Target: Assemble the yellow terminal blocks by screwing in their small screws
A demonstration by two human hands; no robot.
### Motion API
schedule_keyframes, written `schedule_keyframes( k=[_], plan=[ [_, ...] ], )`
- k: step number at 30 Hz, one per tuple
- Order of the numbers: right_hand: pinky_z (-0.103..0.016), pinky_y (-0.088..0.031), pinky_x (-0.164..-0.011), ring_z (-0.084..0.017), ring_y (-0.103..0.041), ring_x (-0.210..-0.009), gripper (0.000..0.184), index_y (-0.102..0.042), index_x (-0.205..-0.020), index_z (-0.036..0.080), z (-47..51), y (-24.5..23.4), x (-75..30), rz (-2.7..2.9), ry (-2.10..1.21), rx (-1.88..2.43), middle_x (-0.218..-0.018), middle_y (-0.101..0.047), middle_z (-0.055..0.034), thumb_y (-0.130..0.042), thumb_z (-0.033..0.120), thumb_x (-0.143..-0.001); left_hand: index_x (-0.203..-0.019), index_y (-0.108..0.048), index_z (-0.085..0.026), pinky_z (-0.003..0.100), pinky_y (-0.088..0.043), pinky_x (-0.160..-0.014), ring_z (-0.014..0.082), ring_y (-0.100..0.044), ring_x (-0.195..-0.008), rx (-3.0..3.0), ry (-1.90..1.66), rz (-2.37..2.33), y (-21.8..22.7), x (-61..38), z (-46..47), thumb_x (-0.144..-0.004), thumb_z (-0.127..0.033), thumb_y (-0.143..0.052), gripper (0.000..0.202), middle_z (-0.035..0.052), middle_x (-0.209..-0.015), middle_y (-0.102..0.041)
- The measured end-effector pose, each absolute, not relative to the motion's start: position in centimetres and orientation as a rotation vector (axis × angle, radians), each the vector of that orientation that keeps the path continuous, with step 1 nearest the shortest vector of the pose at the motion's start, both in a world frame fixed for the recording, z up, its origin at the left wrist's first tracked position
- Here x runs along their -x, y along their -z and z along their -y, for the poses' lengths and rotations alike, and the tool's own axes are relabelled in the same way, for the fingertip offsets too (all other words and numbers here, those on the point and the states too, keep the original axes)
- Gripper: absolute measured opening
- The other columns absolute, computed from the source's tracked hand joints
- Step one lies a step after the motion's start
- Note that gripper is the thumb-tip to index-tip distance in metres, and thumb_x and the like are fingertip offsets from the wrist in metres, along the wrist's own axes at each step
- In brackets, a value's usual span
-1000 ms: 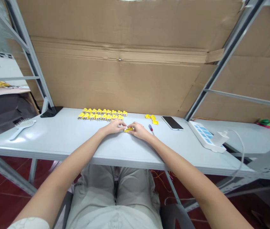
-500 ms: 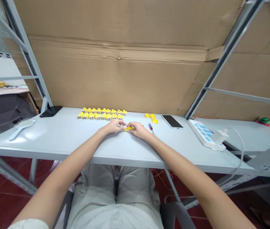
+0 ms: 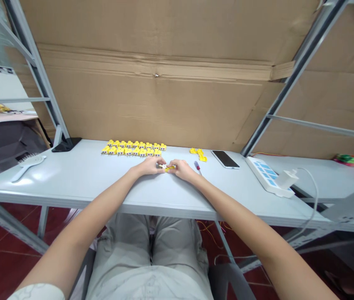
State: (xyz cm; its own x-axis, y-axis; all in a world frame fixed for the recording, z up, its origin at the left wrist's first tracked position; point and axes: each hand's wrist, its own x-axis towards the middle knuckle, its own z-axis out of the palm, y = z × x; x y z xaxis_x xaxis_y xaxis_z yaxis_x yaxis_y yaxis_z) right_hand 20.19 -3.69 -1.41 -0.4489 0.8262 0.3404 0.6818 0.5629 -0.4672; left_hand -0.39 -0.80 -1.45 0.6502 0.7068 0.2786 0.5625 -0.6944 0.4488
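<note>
Between my two hands, low over the table, is a small yellow and white plastic piece point(image 3: 168, 168). My left hand point(image 3: 150, 166) pinches its left, white side with thumb and forefinger. On the yellow right side, the fingers of my right hand point(image 3: 180, 168) are closed. Its exact kind is too small to make out. Just behind my left hand stand two rows of small yellow plastic figures point(image 3: 128, 152) with dark eye-like spots. Several loose yellow pieces point(image 3: 201, 155) lie beyond my right hand. A small screwdriver point(image 3: 197, 166) rests right beside that hand.
A phone point(image 3: 226, 159) lies to the right, then a white power strip point(image 3: 267, 177) with a plugged-in charger point(image 3: 287, 179) and cable. At the far left is a hairbrush point(image 3: 28, 166). Metal posts and a cardboard wall point(image 3: 164, 108) bound the table point(image 3: 79, 179) behind.
Both hands stay in nearly the same place. The fingers have shifted slightly apart around the piece, and more of its white part shows at the left hand.
</note>
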Motion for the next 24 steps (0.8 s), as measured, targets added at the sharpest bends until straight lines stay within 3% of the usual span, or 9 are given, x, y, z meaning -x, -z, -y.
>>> schedule_keyframes(
  k=[5, 10, 19, 24],
  plan=[
    [-0.03, -0.047, -0.082, -0.019, -0.067, -0.089, 0.011, -0.068, -0.089, 0.017, 3.7, 1.5, -20.3, 2.298, -0.351, 1.182, -0.098, -0.073, -0.008, -0.067, 0.013, -0.079, -0.114, -0.065, -0.014, 0.035, -0.046, -0.092, 0.0256, -0.065, -0.103, -2.599, -0.595, -1.037, 1.5, 0.3, 0.7, -0.08, -0.034, -0.066, 0.04, 0.0128, -0.112, -0.07],
    [-0.03, -0.05, -0.074, -0.015, -0.063, -0.074, 0.031, -0.061, -0.108, 0.018, 3.6, 1.4, -20.6, 2.206, -0.418, 1.143, -0.113, -0.069, -0.0087, -0.068, 0.025, -0.079, -0.11, -0.067, -0.016, 0.039, -0.042, -0.097, 0.0266, -0.062, -0.104, -2.653, -0.807, -1.003, 0.9, 0.0, 1.1, -0.079, -0.033, -0.068, 0.035, 0.0111, -0.11, -0.07],
    [-0.035, -0.055, -0.078, -0.017, -0.065, -0.077, 0.036, -0.06, -0.119, 0.019, 3.5, 1.4, -20.7, 2.094, -0.286, 1.021, -0.113, -0.066, -0.0113, -0.062, 0.022, -0.082, -0.115, -0.064, -0.02, 0.045, -0.04, -0.103, 0.0265, -0.056, -0.115, -2.503, -1.085, -0.931, 0.3, -0.2, 1.6, -0.078, -0.026, -0.071, 0.038, 0.0098, -0.12, -0.065],
    [-0.031, -0.057, -0.073, -0.015, -0.066, -0.076, 0.034, -0.06, -0.118, 0.018, 3.6, 1.2, -20.7, 2.096, -0.266, 0.937, -0.113, -0.062, -0.0116, -0.058, 0.022, -0.084, -0.126, -0.056, -0.014, 0.038, -0.048, -0.092, 0.0255, -0.061, -0.111, -2.121, -1.074, -0.909, 0.5, -0.6, 1.5, -0.082, -0.037, -0.067, 0.051, 0.0151, -0.125, -0.063]
  ],
)
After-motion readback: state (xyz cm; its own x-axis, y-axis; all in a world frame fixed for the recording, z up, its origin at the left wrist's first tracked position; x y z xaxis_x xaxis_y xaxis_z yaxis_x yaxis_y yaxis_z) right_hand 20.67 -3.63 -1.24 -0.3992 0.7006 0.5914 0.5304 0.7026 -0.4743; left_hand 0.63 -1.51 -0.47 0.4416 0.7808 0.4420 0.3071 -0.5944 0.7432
